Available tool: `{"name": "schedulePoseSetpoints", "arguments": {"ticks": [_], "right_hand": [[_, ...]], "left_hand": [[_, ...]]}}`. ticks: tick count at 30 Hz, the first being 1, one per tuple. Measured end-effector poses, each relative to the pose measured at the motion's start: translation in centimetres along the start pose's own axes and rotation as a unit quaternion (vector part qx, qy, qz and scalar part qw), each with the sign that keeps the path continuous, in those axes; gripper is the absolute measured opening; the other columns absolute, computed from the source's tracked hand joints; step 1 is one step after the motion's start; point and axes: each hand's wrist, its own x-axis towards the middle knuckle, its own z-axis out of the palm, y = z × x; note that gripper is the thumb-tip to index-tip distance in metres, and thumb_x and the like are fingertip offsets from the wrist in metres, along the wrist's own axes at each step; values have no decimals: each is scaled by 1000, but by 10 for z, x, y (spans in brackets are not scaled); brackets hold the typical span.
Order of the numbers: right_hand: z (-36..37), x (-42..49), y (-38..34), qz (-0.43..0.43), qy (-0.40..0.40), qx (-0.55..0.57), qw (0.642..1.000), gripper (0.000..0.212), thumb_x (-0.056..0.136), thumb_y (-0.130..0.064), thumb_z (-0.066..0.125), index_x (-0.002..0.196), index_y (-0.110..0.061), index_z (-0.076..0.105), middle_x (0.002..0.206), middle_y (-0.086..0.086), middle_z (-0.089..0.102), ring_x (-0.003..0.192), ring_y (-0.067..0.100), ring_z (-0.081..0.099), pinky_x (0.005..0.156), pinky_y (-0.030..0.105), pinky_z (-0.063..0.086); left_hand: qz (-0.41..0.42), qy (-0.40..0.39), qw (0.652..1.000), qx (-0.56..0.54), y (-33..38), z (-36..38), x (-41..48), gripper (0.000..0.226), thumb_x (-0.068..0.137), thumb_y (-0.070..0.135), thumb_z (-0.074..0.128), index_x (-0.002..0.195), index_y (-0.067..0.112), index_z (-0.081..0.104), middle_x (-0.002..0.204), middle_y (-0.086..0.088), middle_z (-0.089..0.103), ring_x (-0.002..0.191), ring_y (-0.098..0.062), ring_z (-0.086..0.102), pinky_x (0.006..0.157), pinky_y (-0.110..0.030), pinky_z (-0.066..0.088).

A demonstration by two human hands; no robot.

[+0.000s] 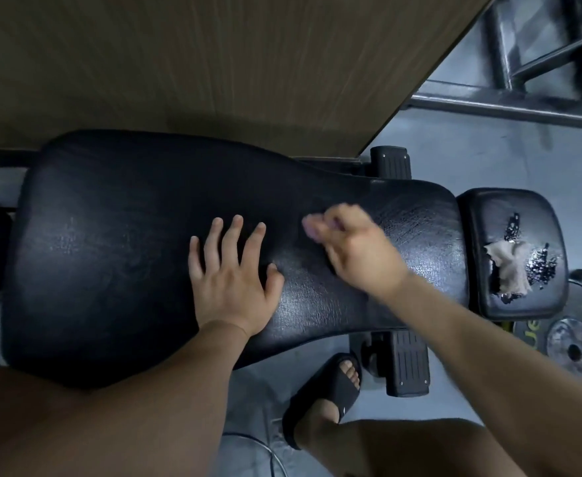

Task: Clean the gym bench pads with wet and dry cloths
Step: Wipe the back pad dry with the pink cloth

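Black bench pad (110, 235), left hand (231, 284) flat on it

The scene is dimly and coolly lit. A soft sheen is seen on the black back pad (420, 235) just beyond the fingers of the right hand (355, 249), and brighter glints on the torn seat pad (510, 208) farther off. The right hand is smeared by motion blur, while the left hand (231, 280) is rendered sharp. Straight edges are bowed near the frame borders.

The left hand (231, 280) lies flat on the long pad (117, 235), the right hand (355, 249) beside it. The small pad (510, 208) sits just right, a weight plate (572, 342) nearer.
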Motion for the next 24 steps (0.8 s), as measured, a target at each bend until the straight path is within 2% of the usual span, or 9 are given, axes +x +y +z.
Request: {"name": "schedulePoseSetpoints", "arguments": {"ticks": [3, 4, 6, 11, 14, 16, 19, 22, 24], "right_hand": [[5, 39, 24, 132, 70, -47, 988, 14, 91, 0, 61, 100, -8, 69, 88, 10, 51, 74, 32, 51, 62, 43, 53], [7, 44, 20, 148, 78, -50, 985, 13, 91, 1, 59, 97, -7, 68, 86, 10, 50, 73, 31, 50, 62, 44, 52], [10, 36, 3, 114, 68, -26, 991, 16, 92, 1, 56, 98, -5, 69, 88, 10, 52, 75, 30, 50, 66, 43, 51], [-9, -48, -48, 5, -72, 81, 994, 30, 102, -11, 52, 126, -3, 68, 100, 12, 57, 86, 29, 52, 80, 40, 50], [-18, -75, -53, -40, -143, 68, 987, 41, 101, -22, 60, 139, -7, 59, 118, 8, 55, 100, 24, 52, 90, 37, 52], [-18, -74, -48, -37, -143, 48, 988, 42, 101, -26, 63, 140, -12, 59, 118, 5, 53, 102, 22, 51, 87, 33, 53], [-17, -58, -47, 5, -115, 117, 986, 34, 98, -11, 64, 132, -10, 67, 111, 8, 56, 98, 20, 58, 83, 29, 54], [-29, -36, -42, 104, -117, 266, 951, 36, 96, -7, 65, 132, -8, 67, 111, 2, 63, 98, 8, 69, 92, 16, 50], [-32, -25, -27, 176, -101, 204, 958, 39, 98, -19, 63, 137, -10, 64, 112, -1, 65, 101, 17, 69, 94, 15, 47]], "left_hand": [[0, 1, 1000, -2, 0, 0, 0, 63, 89, 50, 44, 150, 31, 44, 161, -4, 34, 154, -29, 17, 124, -56, 9], [1, 1, 1000, 0, 0, 0, -1, 63, 90, 50, 44, 150, 31, 43, 161, -4, 34, 154, -29, 17, 124, -56, 9], [3, 1, 1000, 2, -1, 1, 0, 63, 90, 50, 43, 150, 31, 42, 161, -4, 33, 154, -29, 18, 124, -56, 9], [4, -4, 1000, 3, -3, 2, 0, 63, 91, 49, 42, 152, 31, 41, 162, -4, 32, 154, -29, 18, 124, -56, 10], [4, -7, 1000, 3, -4, 1, 0, 63, 92, 49, 41, 153, 31, 40, 162, -4, 31, 154, -29, 17, 124, -57, 9], [4, -8, 1000, 4, -4, 1, 0, 63, 92, 49, 42, 152, 31, 40, 162, -3, 32, 154, -29, 17, 124, -57, 9], [4, -10, 1000, 1, -3, 0, 0, 63, 91, 50, 43, 152, 32, 41, 162, -3, 32, 154, -29, 16, 124, -57, 10], [3, -8, 1000, -1, -3, 0, 1, 63, 90, 50, 42, 151, 32, 42, 161, -3, 33, 154, -29, 18, 124, -57, 10], [2, -5, 1000, -1, -3, 0, 1, 63, 90, 50, 43, 150, 32, 43, 161, -3, 34, 154, -29, 18, 124, -56, 10]]}}
